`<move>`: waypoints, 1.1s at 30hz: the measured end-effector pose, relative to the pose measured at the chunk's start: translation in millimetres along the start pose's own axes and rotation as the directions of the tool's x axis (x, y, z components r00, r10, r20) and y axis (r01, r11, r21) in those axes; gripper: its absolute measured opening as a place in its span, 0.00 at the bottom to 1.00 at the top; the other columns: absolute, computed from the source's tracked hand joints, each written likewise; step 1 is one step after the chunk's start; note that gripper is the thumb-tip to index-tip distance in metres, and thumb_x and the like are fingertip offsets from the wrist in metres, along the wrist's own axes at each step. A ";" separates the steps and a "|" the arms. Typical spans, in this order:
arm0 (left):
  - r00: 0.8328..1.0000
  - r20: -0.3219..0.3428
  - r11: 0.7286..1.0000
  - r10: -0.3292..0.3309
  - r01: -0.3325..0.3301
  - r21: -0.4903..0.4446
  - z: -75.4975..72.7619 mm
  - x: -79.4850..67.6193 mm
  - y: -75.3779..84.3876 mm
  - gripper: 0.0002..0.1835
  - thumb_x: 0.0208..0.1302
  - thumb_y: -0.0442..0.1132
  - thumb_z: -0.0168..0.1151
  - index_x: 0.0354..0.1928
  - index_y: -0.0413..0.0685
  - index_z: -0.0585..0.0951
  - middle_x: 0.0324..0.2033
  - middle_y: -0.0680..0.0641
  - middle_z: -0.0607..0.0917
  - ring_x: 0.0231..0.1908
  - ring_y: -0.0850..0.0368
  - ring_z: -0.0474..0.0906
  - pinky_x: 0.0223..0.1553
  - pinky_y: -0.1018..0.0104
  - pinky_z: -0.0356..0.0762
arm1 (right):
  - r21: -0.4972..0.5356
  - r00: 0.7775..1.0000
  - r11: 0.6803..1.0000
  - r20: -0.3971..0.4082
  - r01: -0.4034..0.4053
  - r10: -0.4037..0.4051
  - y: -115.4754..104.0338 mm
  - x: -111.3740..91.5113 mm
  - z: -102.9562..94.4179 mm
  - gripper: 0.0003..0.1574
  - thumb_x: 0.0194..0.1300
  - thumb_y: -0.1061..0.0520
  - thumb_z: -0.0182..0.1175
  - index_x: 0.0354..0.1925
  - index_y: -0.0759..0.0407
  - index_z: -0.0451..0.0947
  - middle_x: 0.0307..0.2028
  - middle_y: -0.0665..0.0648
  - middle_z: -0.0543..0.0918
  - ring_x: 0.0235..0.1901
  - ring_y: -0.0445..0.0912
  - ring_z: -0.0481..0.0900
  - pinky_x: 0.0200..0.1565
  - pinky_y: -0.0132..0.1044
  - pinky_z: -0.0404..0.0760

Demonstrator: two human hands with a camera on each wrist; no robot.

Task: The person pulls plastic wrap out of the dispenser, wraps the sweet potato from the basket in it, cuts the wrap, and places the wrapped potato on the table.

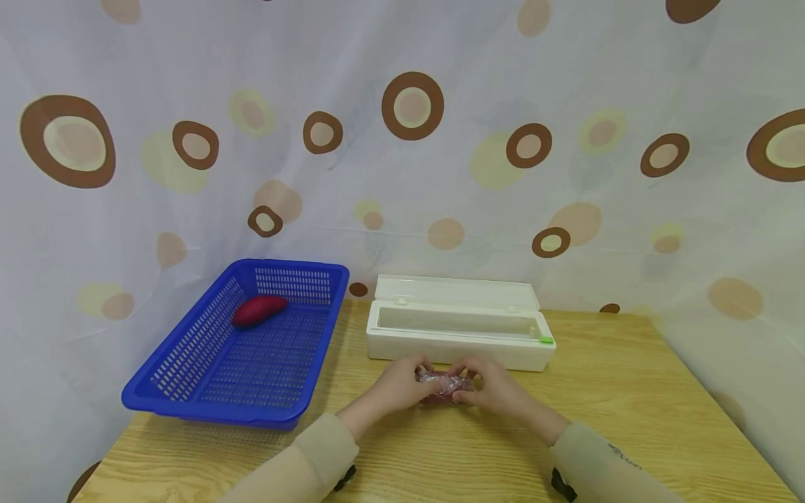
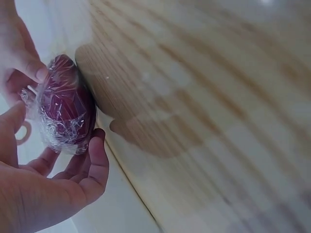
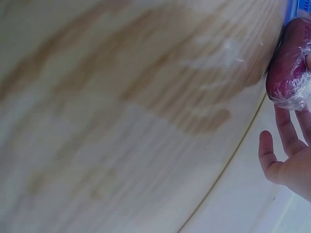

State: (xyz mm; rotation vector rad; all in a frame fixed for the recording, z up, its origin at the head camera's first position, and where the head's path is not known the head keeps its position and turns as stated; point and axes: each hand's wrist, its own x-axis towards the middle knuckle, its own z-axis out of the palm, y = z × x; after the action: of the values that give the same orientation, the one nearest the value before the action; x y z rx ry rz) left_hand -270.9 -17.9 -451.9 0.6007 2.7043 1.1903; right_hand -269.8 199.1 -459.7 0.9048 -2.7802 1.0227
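The wrapped sweet potato is held crosswise between both hands, in front of the white box and low over the desk; whether it touches the wood cannot be told; gripped by its ends, it seems held so that both sides of the clear film can be pressed snug; the box stands just behind with its lid raised, likely for easy reach; the blue basket, with a bare sweet potato inside, sits to the left, probably to leave working room; the left hand curls round one end, thumb against fingers; the right hand pinches the other end, one digit standing clear of the film.
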 end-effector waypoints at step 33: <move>0.998 -0.064 0.999 0.027 -0.028 -0.018 11.1 8.5 -0.2 0.16 0.54 0.46 0.70 0.35 0.47 0.74 0.27 0.51 0.77 0.26 0.61 0.69 0.27 0.69 0.68 | 0.110 0.997 0.993 -0.064 0.046 -0.039 18.7 -16.9 -9.1 0.22 0.56 0.57 0.67 0.49 0.63 0.80 0.47 0.62 0.82 0.42 0.55 0.82 0.39 0.34 0.82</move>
State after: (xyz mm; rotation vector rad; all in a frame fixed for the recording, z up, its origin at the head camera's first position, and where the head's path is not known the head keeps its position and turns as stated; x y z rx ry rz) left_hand -275.8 -7.0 -459.3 0.6092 2.7420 1.2617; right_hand -267.3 224.6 -467.4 0.9232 -2.6648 1.1885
